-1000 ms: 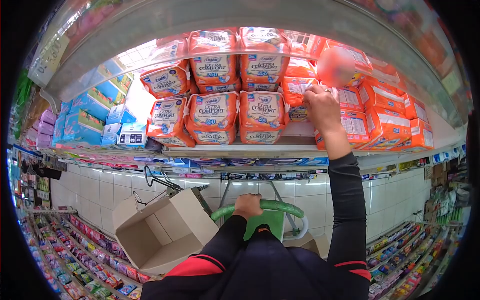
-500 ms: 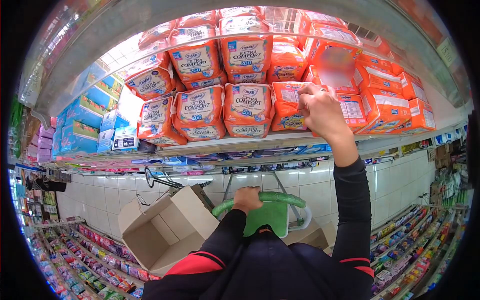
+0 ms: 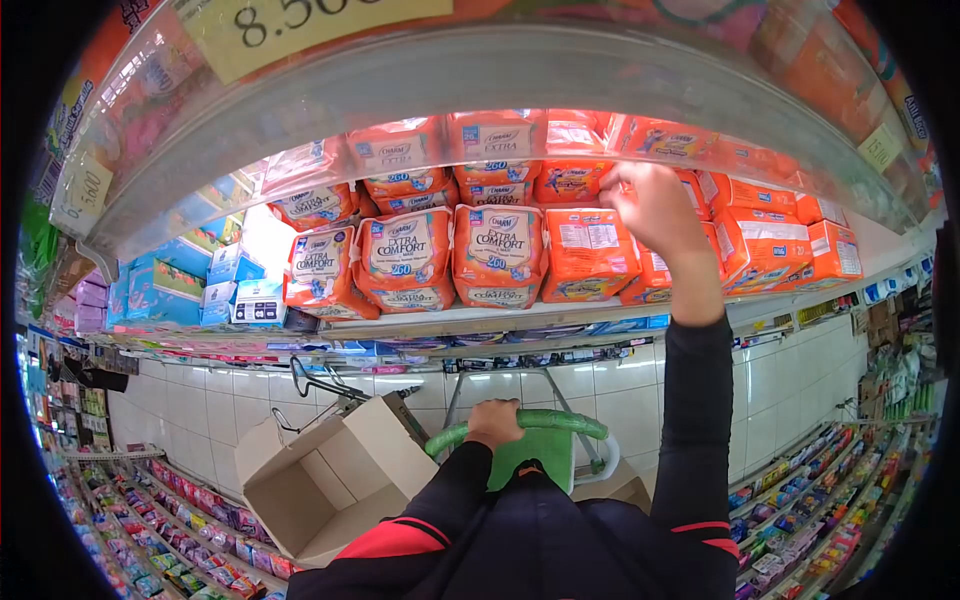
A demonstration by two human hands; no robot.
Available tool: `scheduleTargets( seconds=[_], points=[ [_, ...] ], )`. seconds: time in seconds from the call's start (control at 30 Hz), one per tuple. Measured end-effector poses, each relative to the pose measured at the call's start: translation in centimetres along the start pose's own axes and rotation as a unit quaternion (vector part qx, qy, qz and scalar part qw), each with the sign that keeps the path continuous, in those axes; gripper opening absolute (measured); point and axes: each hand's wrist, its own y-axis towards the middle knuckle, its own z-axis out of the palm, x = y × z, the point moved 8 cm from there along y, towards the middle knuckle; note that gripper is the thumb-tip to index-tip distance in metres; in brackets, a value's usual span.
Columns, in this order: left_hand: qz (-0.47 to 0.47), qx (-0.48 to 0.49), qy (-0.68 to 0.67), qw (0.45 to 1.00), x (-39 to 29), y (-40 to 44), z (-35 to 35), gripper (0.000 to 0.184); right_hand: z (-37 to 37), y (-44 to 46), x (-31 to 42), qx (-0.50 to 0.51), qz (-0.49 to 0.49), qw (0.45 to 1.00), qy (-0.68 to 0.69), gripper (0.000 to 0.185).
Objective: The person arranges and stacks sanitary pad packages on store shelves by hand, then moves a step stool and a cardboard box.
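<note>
My left hand is wrapped round the curved green bar of what looks like a chair with a green seat. Up at the shelf, my right hand is bent in among orange sanitary pad packs, its fingers curled. Close to its fingertips sits an upper orange pack; below them stands a front orange pack. Whether the fingers pinch a pack is hidden. To the left, Charm Extra Comfort packs stand in rows, and another Charm pack adjoins the orange one.
A clear shelf lip with price tags crosses above my right hand. Blue boxes fill the shelf's left end. On the tiled floor an open cardboard box stands left of me. Low goods racks lie behind on both sides.
The view has tilted upward, bringing the upper shelf edge and price tags in. My right hand has lifted off the front orange pack toward the row above. My left hand stays on the bar.
</note>
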Motion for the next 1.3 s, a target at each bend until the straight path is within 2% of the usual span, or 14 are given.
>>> scheduleTargets(
  seconds=[0.03,0.1,0.13,0.2,0.23,0.33,0.47,0.57,0.63,0.67,0.77,0.87,1.03,1.3],
  points=[
    [0.004,-0.001,-0.003,1.0,-0.1,0.0,-0.1,0.035,-0.6,1.4,-0.6,-0.054,0.022,0.998,-0.008,0.014],
    [0.007,-0.002,-0.003,1.0,-0.3,-0.1,-0.4,0.035,1.8,4.8,-1.8,-0.087,0.012,0.988,-0.13,0.01],
    [0.008,0.006,-0.006,1.0,-0.3,-0.1,-0.4,0.035,2.6,5.7,-1.8,-0.089,0.012,0.987,-0.129,0.01],
    [0.007,0.015,-0.007,1.0,-0.4,-0.2,-0.5,0.035,5.1,7.1,-1.9,-0.031,0.001,0.959,-0.281,0.01],
    [0.006,0.021,-0.009,1.0,-0.5,-0.1,-0.6,0.035,5.8,7.5,-2.5,-0.033,0.002,0.96,-0.279,0.01],
    [0.004,0.028,-0.009,1.0,-0.4,0.0,-0.3,0.034,6.0,7.6,-1.8,-0.139,-0.099,0.928,-0.331,0.011],
    [0.009,0.042,-0.008,0.999,-0.5,-0.1,-0.7,0.034,4.4,6.0,-0.2,-0.156,-0.13,0.943,-0.263,0.011],
    [0.008,0.044,-0.012,0.999,-0.3,0.1,-0.2,0.034,4.5,5.3,0.2,-0.076,-0.116,0.965,-0.223,0.011],
    [0.005,0.048,-0.015,0.999,-0.1,0.3,0.0,0.035,5.3,4.3,-0.3,0.068,-0.048,0.959,-0.27,0.012],
    [0.002,0.053,-0.018,0.998,-0.1,0.3,0.1,0.035,5.0,3.9,-0.2,0.119,-0.003,0.969,-0.218,0.015],
    [-0.005,0.056,-0.02,0.998,-0.1,0.1,-0.1,0.035,5.3,4.7,-1.8,0.124,0.032,0.975,-0.183,0.017],
    [-0.01,0.061,-0.017,0.998,-0.1,0.0,0.0,0.035,3.3,4.5,-1.0,0.076,0.028,0.981,-0.174,0.017],
    [0.016,0.058,-0.004,0.998,-0.6,-0.1,-0.8,0.036,1.5,6.6,-1.1,-0.097,0.027,0.981,-0.167,0.016],
    [0.028,0.02,-0.014,0.999,0.0,0.4,0.4,0.037,4.3,8.3,-2.4,-0.133,0.051,0.977,-0.161,0.016]
  ],
)
